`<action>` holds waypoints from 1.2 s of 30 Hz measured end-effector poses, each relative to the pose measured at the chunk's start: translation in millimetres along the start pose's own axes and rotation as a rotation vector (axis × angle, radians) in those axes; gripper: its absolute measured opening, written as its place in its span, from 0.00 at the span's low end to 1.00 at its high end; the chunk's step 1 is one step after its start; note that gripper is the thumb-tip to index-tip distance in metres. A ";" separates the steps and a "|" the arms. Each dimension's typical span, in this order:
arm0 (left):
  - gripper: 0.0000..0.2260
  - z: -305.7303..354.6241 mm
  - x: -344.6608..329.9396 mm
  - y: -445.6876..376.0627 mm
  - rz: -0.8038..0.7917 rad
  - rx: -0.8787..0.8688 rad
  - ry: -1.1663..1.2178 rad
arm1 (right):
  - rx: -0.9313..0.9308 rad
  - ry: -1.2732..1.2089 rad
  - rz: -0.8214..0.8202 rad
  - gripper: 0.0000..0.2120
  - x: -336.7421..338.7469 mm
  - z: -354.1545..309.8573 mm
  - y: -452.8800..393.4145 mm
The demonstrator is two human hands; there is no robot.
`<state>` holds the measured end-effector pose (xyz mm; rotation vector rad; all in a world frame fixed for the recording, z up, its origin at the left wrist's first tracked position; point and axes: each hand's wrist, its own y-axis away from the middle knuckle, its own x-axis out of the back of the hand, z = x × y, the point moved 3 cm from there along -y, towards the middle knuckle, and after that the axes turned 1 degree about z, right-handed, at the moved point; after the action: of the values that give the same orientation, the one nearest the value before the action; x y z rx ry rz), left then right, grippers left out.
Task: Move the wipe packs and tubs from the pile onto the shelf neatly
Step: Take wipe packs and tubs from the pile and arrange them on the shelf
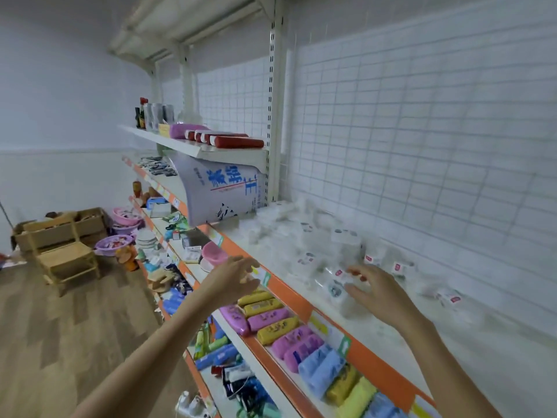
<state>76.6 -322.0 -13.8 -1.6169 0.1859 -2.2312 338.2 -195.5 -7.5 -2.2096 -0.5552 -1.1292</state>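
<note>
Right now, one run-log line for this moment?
left hand open, empty | right hand open over wipe packs | shelf

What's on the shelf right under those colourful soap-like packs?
Below the pink, yellow and blue packs, the next shelf shows blue and green packs and dark packets. Its back part is hidden by the shelf above.

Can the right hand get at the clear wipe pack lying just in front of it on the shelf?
Probably yes. The right hand hovers open just above the clear wipe pack on the white shelf, and nothing lies between them. Motion blur hides whether the fingers already touch it.
</note>
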 end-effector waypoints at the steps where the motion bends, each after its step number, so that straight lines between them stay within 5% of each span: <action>1: 0.18 -5.3 -3.0 -19.7 -0.022 0.000 -0.009 | -0.010 -0.006 -0.014 0.17 -3.7 3.0 -18.9; 9: 0.32 -18.9 -21.1 -163.5 -0.126 -0.174 -0.133 | 0.038 0.321 -0.068 0.24 -26.2 17.0 -146.1; 14: 0.41 -23.0 -47.5 -244.7 -0.272 -0.405 -0.126 | -0.079 0.609 -0.311 0.38 -44.7 27.6 -200.3; 17: 0.43 -21.8 -67.6 -281.5 -0.380 -0.547 -0.077 | -0.186 0.655 -0.408 0.38 -48.9 36.5 -219.6; 22: 0.31 -13.3 -95.0 -320.5 -0.553 -0.736 0.030 | -0.303 0.603 -0.440 0.36 -48.5 41.9 -239.3; 32: 0.33 -52.6 -100.7 -371.5 -0.324 -0.746 0.049 | -0.554 -0.028 -0.172 0.23 -44.5 48.7 -243.1; 36: 0.35 -67.9 -100.7 -382.2 -0.292 -0.745 0.082 | -0.600 -0.269 -0.048 0.11 -37.4 48.8 -249.2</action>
<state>-45.5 59.8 -2.5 -2.0039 0.9550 -2.6318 197.2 17.6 16.7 -2.9075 -0.4118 -1.1330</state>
